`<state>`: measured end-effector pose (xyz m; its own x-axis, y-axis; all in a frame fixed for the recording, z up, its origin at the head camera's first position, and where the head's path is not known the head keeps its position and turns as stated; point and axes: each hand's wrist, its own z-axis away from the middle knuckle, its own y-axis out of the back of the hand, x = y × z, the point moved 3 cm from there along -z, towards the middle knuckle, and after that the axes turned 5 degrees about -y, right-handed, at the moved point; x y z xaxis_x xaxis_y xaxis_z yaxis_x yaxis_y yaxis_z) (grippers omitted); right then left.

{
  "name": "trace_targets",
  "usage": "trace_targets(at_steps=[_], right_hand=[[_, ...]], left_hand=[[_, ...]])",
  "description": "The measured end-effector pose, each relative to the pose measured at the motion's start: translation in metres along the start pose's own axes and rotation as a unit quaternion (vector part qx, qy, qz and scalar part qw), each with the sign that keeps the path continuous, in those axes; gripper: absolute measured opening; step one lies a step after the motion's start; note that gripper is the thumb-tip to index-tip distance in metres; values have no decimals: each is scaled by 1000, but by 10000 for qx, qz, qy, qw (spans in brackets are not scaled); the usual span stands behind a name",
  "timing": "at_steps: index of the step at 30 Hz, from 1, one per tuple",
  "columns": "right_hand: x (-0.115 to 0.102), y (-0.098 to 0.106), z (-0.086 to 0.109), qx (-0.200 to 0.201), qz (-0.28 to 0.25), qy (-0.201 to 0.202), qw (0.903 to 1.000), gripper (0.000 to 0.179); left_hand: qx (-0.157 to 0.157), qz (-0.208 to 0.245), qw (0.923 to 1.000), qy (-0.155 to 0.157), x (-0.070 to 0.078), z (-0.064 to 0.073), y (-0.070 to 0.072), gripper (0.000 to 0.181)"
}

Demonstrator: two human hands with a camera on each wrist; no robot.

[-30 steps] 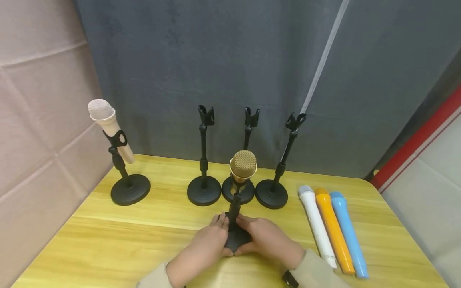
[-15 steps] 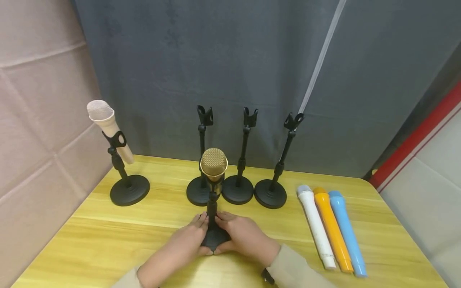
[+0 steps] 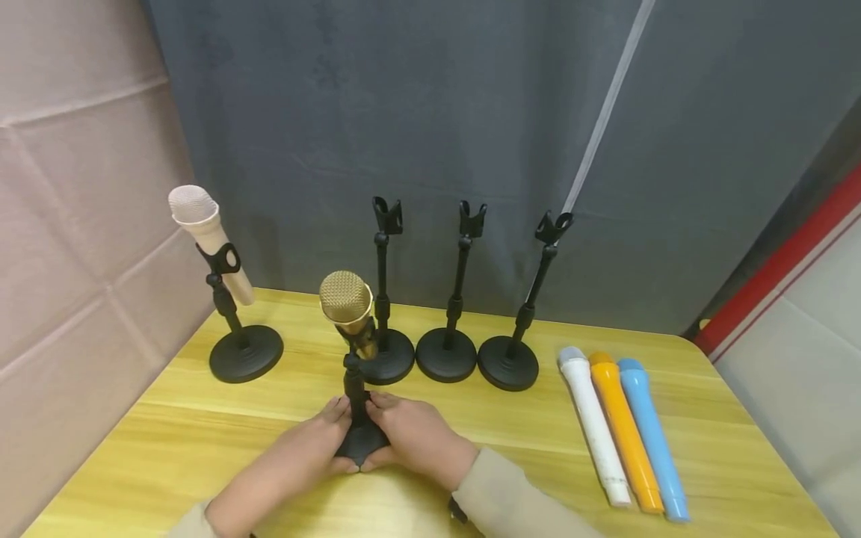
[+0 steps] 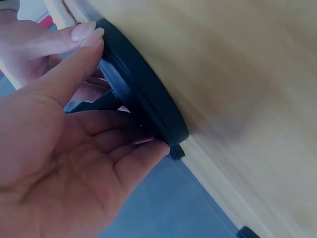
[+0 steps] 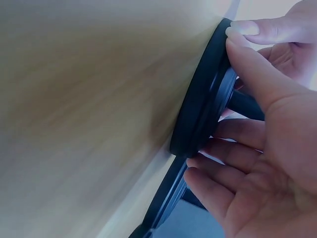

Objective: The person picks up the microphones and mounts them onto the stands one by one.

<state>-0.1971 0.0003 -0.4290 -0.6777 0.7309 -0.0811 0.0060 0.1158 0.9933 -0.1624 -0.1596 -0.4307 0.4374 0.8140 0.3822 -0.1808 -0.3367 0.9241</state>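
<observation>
Nearby, three black stands [image 3: 454,308], bases [image 3: 446,357] perhaps touching, leftmost partly behind gold microphone [image 3: 346,298]

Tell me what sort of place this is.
Probably a staged booth: a dark grey fabric backdrop hangs behind a yellow wood-grain table bearing a gold metallic microphone on a black round-based stand.

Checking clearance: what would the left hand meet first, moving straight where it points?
The black stand with a round base, holding the gold microphone; the left hand touches it. Beyond, depth is unclear.
</observation>
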Motion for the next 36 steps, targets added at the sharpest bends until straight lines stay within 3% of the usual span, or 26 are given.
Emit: trace_targets(at_steps=[13,20,27,36], right_hand=[[-27,-5,-32,-169,-54,-76,9998,82],[-29,-8,-47,-157,108,-130,9997,82],[-30,-8,-60,-84,83,54,9999,78],[-31,-9,-82,-272,86,42,9996,73]], left_hand=[[20,-280,9996,-61,-35,15,16,73],[-109,-219,9996,-153,-47,11,25,76],[-210,-110,9997,92,-57,5,31,77],[-321,-18,9995,62,-73,-3,38,76]])
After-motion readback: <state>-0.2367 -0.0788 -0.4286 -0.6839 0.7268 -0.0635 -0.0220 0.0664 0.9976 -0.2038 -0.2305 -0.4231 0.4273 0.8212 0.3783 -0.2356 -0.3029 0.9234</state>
